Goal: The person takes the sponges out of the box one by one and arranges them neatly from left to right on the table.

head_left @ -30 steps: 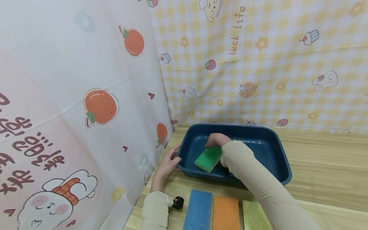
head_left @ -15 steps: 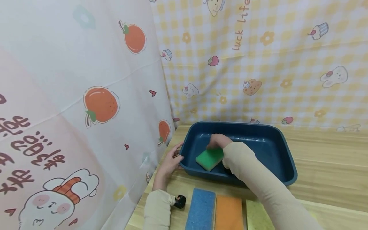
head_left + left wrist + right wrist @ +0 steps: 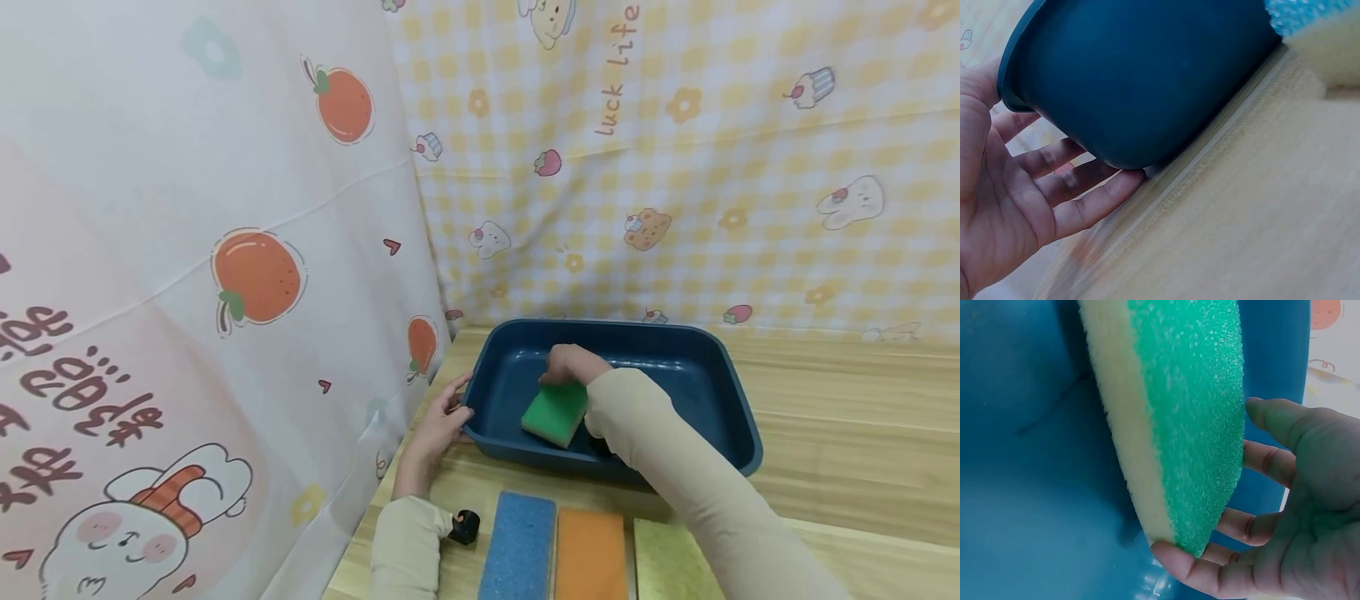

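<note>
A dark blue rectangular basin (image 3: 675, 350) stands on the wooden table. My left hand (image 3: 438, 425) holds its left end; in the left wrist view the thumb is at the rim and the fingers spread along the outer wall down to the bottom corner. My right hand (image 3: 573, 364) reaches into the basin and grips a sponge (image 3: 553, 415) by its edges, green face up, cream foam beneath. Seen from the right wrist, the fingers (image 3: 1191, 565) bend around the sponge's end and side. A thin dark streak (image 3: 1054, 409) shows on the basin floor beside the sponge.
In front of the basin lie a blue sponge (image 3: 517, 550), an orange sponge (image 3: 591, 557) and a yellow sponge (image 3: 675, 562) side by side. The right forearm overlaps the yellow one. Printed cloths (image 3: 345, 250) hang at the left and behind the table.
The right hand has slid the green sponge a little to the right inside the basin, and the sponge has turned slightly. The left hand keeps its place on the basin.
</note>
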Tool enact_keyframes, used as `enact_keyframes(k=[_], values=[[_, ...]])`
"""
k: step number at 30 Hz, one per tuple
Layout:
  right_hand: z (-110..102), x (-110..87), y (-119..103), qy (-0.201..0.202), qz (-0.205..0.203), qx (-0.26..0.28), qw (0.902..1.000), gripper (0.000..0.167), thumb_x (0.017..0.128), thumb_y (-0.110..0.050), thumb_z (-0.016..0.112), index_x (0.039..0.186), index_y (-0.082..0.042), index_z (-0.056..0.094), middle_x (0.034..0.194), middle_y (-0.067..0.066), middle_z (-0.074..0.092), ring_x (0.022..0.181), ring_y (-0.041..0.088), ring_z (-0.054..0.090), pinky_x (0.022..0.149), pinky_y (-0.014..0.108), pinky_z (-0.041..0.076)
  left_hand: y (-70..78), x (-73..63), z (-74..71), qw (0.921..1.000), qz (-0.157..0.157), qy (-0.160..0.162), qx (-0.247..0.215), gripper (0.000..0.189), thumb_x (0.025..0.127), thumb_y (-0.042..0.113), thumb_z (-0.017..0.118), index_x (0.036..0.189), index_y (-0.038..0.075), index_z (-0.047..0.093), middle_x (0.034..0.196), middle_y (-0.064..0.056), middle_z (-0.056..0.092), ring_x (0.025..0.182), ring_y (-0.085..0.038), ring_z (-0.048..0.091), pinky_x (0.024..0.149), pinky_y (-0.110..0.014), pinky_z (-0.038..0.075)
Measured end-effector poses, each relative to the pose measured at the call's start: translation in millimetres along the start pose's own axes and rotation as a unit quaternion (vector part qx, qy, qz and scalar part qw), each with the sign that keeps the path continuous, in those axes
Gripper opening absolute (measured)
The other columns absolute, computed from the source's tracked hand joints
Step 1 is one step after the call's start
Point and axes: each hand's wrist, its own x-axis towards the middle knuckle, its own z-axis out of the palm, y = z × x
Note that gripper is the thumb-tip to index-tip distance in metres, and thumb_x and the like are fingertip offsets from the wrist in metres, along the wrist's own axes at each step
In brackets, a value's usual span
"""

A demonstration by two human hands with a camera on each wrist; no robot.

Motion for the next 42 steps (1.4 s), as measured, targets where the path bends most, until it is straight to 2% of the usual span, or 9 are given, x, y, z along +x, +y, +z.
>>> enact_keyframes(k=[3, 6, 10, 16, 23, 29, 36, 39, 42], values=[[-3, -4.6, 3, 0.007, -0.007, -0.011, 0.9999, 0.025, 0.091, -0.030, 0.051, 0.088, -0.009, 0.063, 0.082, 0.004, 0.055, 0.071, 0.016, 0.046, 0.065, 0.030, 0.039, -1.3, 0.0, 0.2, 1.0000, 0.000, 0.000, 0.002, 0.060, 0.084, 0.000, 0.042, 0.141, 0.016, 0.031, 0.123, -0.027, 0.045, 0.096, -0.035, 0.054, 0.063, -0.045, 0.053], [-6, -10.5, 7, 0.010, -0.015, -0.024, 0.9996, 0.031, 0.090, -0.028, 0.051, 0.064, -0.013, 0.051, 0.061, -0.001, 0.039, 0.056, 0.013, 0.035, 0.057, 0.027, 0.034, -1.5, -0.2, 0.2, 1.0000, -0.006, 0.003, -0.003, 0.060, 0.084, 0.000, 0.043, 0.140, 0.018, 0.032, 0.122, -0.026, 0.046, 0.096, -0.035, 0.055, 0.063, -0.045, 0.053], [-12, -21.2, 11, 0.014, -0.024, -0.024, 0.9993, 0.040, 0.090, -0.024, 0.050, 0.055, -0.015, 0.035, 0.053, -0.002, 0.023, 0.049, 0.011, 0.023, 0.052, 0.025, 0.028, -0.5, -0.5, 0.1, 0.9999, -0.010, 0.008, -0.003, 0.060, 0.084, 0.000, 0.043, 0.140, 0.018, 0.033, 0.123, -0.026, 0.046, 0.097, -0.037, 0.054, 0.063, -0.046, 0.052], [-21, -36.6, 24, 0.023, -0.028, -0.024, 0.9991, 0.038, 0.088, -0.020, 0.051, 0.054, -0.015, 0.034, 0.052, -0.003, 0.022, 0.048, 0.011, 0.021, 0.051, 0.025, 0.025, 1.4, -0.2, 2.6, 0.9999, -0.005, 0.009, -0.003, 0.060, 0.083, -0.001, 0.042, 0.141, 0.016, 0.032, 0.122, -0.027, 0.046, 0.096, -0.035, 0.055, 0.063, -0.045, 0.053], [-30, -56.1, 39, 0.036, -0.022, 0.000, 0.9991, 0.039, 0.087, -0.020, 0.051, 0.052, -0.016, 0.035, 0.050, -0.004, 0.022, 0.046, 0.010, 0.019, 0.049, 0.024, 0.025, 2.1, -0.8, 3.5, 0.9999, -0.002, 0.011, -0.011, 0.060, 0.084, -0.004, 0.041, 0.140, 0.013, 0.033, 0.121, -0.028, 0.046, 0.094, -0.036, 0.056, 0.063, -0.047, 0.052], [-37, -72.2, 49, 0.045, -0.028, 0.007, 0.9986, 0.040, 0.086, -0.018, 0.051, 0.050, -0.016, 0.032, 0.049, -0.004, 0.020, 0.046, 0.010, 0.015, 0.048, 0.024, 0.020, 3.7, -2.7, 3.4, 0.9997, -0.011, 0.017, -0.014, 0.060, 0.083, -0.004, 0.042, 0.140, 0.015, 0.033, 0.121, -0.027, 0.046, 0.094, -0.037, 0.056, 0.063, -0.047, 0.052], [-46, -107.4, 55, 0.051, -0.068, 0.002, 0.9964, 0.041, 0.085, -0.015, 0.051, 0.050, -0.016, 0.032, 0.048, -0.005, 0.021, 0.044, 0.008, 0.016, 0.045, 0.022, 0.020, 4.3, -2.1, 4.3, 0.9997, -0.013, 0.017, -0.011, 0.060, 0.084, -0.003, 0.041, 0.140, 0.014, 0.033, 0.123, -0.028, 0.044, 0.094, -0.038, 0.055, 0.063, -0.046, 0.052], [-47, -120.8, 57, 0.057, -0.073, -0.005, 0.9957, 0.033, 0.086, -0.017, 0.054, 0.054, -0.014, 0.047, 0.050, -0.005, 0.033, 0.045, 0.009, 0.027, 0.046, 0.023, 0.026, 3.6, -1.2, 3.5, 0.9998, -0.011, 0.016, -0.010, 0.060, 0.084, -0.003, 0.041, 0.141, 0.013, 0.032, 0.124, -0.029, 0.043, 0.095, -0.039, 0.055, 0.063, -0.046, 0.052], [-43, -133.5, 63, 0.066, -0.065, -0.008, 0.9956, 0.018, 0.085, -0.018, 0.057, 0.071, -0.010, 0.063, 0.062, -0.002, 0.052, 0.055, 0.012, 0.043, 0.052, 0.025, 0.037, 2.3, 0.3, 4.5, 0.9999, -0.008, 0.008, -0.013, 0.060, 0.084, -0.003, 0.040, 0.141, 0.013, 0.030, 0.123, -0.030, 0.043, 0.095, -0.039, 0.055, 0.064, -0.047, 0.052]])
